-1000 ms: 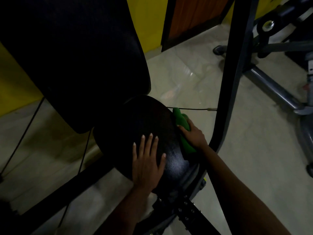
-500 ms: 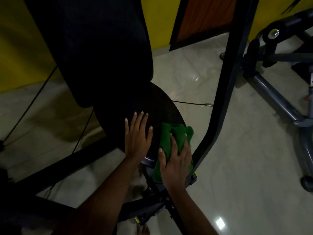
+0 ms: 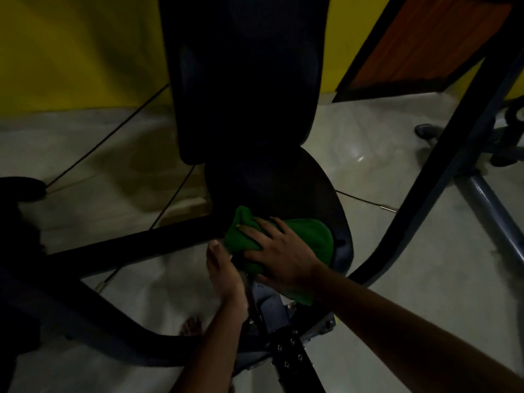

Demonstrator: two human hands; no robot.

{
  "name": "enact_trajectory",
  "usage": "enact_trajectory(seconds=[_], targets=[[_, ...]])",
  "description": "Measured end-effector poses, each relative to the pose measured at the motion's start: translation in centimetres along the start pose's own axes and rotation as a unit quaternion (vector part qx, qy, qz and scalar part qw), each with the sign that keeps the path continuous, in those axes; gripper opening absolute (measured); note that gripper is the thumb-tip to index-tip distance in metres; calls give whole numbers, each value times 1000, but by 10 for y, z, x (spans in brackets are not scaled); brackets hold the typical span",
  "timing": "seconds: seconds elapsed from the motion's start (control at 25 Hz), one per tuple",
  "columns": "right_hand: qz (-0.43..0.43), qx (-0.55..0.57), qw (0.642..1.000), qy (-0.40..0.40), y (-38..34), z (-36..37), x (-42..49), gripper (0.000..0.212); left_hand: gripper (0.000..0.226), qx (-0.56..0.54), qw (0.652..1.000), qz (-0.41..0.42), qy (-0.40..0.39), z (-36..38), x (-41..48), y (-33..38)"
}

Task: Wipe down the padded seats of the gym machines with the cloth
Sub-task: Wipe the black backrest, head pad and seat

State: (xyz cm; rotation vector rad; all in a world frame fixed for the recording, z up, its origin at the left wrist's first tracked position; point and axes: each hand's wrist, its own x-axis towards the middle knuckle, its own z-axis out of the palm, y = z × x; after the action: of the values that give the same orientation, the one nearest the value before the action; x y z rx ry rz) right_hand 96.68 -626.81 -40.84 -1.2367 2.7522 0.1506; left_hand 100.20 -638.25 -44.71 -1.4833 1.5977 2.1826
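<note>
A round black padded seat sits below a tall black padded backrest in the middle of the head view. A green cloth lies bunched over the seat's near edge. My right hand lies on top of the cloth with spread fingers, pressing it onto the seat. My left hand is at the seat's near-left rim beside the cloth, thumb up; whether it grips the rim is hidden in the dark.
Black frame bars curve round the seat on the right, and another frame bar runs on the left. Thin cables cross the pale tiled floor. A grey machine base stands at the right. Behind are a yellow wall and an orange panel.
My right hand has swept the cloth from the seat's right edge round to its near-left edge. My left hand has slid off the seat top to the near-left rim.
</note>
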Motion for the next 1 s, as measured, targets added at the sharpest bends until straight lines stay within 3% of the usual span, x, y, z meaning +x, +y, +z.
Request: enact_trajectory(seconds=[0.12, 0.24, 0.36, 0.52, 0.72, 0.88, 1.0], targets=[[-46, 36, 996, -64, 14, -7, 71, 45, 50, -10, 1000, -16, 16, -1, 17, 5], [-33, 15, 994, -106, 25, -7, 131, 54, 50, -8, 999, -27, 42, 1, 35, 10], [-68, 34, 994, -78, 35, -1, 136, 65, 55, -58, 995, -72, 42, 8, 45, 20], [-152, 95, 981, -73, 56, 11, 134, 59, 58, -128, 986, -103, 36, 19, 47, 43], [-84, 58, 984, -149, 72, 4, 205, 84, 64, -53, 992, -108, 37, 31, 90, 55], [27, 75, 982, -169, 95, 5, 235, 61, 69, 16, 996, -84, 12, 57, 103, 65], [98, 117, 976, -152, 111, 10, 234, 58, 62, 82, 996, -23, 38, 72, 93, 66]])
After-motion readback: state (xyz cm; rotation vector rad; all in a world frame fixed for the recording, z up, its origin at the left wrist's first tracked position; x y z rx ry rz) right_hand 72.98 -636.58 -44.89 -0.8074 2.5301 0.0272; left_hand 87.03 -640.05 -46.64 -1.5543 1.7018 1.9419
